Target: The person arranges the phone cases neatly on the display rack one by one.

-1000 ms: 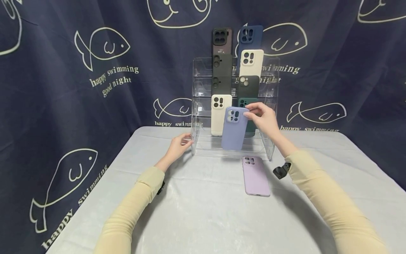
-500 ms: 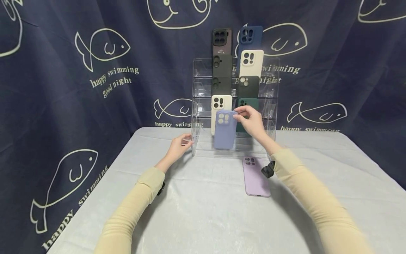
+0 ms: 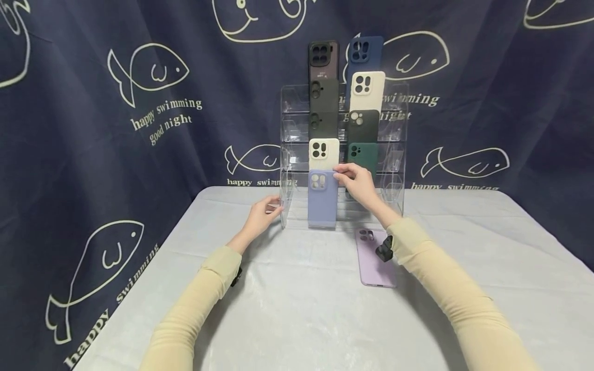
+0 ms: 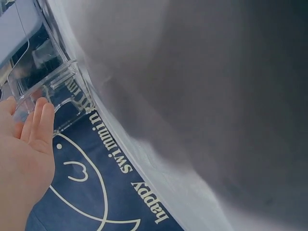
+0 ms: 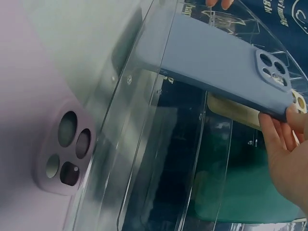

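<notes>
A lavender-blue phone case (image 3: pixel 322 203) stands in the lowest tier of the clear acrylic display stand (image 3: pixel 366 222), before a white phone case (image 3: pixel 323 154). My right hand (image 3: pixel 356 183) pinches its upper right corner; the right wrist view shows thumb and fingers on either side of that corner of the blue case (image 5: pixel 211 60). At the stand's left side, my left hand (image 3: pixel 261 216) holds the side panel between thumb and fingers, as the left wrist view also shows the hand (image 4: pixel 29 154) there. A green phone case (image 3: pixel 363 157) is partly hidden behind my right hand.
A light purple phone case (image 3: pixel 371 265) lies on the white-covered table (image 3: pixel 287 309) before the stand, partly under my right wrist. Higher tiers hold several more cases, including a dark blue case (image 3: pixel 366 54) and a black case (image 3: pixel 325 103). A fish-print curtain (image 3: pixel 209 67) hangs behind.
My right hand has carried the lavender-blue case leftward and down, from in front of the stand into its lowest tier. The left hand has stayed at the stand's side.
</notes>
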The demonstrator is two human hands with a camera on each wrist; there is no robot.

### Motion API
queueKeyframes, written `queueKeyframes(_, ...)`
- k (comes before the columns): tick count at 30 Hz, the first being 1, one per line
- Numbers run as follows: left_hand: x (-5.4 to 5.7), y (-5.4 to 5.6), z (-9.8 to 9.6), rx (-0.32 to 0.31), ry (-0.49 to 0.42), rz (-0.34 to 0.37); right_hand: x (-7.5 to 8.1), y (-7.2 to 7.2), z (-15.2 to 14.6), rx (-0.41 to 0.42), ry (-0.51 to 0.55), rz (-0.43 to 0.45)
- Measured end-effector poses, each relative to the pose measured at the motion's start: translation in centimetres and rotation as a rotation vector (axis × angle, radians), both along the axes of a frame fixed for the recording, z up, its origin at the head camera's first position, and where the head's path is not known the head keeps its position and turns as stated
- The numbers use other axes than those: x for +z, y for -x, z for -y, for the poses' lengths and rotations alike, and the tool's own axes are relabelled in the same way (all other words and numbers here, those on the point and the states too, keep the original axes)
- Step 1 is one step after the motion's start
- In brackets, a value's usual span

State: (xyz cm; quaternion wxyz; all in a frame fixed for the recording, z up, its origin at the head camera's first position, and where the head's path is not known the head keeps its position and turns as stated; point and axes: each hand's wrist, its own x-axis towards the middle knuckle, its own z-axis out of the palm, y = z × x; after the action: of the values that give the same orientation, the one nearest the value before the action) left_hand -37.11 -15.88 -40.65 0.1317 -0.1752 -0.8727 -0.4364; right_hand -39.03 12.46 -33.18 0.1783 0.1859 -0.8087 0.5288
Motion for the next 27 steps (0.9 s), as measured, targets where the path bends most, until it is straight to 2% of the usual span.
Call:
queueKeyframes(3, 0.0, 0.1, -0.2, -0.004, -0.005, 0.007, 0.0, -0.1, -0.4, -0.008, -0.015, 0.006)
queueKeyframes(8, 0.0, 0.2, -0.2, 0.005, 0.003, 0.011, 0.1, -0.8, -1.5, -0.037, -0.099, 0.005)
queueKeyframes(15, 0.1, 0.2, 0.0, 0.011, 0.03, 0.02, 0.5, -2.8, -3.4, 0.025, -0.142, 0.064)
queueKeyframes(19, 0.0, 0.1, -0.1, 0.008, 0.032, 0.008, 0.0, -3.6, -4.5, 0.061, -0.191, 0.097)
queueKeyframes(21, 0.0, 0.1, -0.1, 0.006, 0.028, 0.01, -0.8, -3.5, -5.3, 0.071, -0.221, 0.103)
queueKeyframes(27, 0.0, 0.1, -0.1, 0.001, 0.021, 0.014, -1.8, -5.0, -6.6, 0.124, -0.263, 0.134)
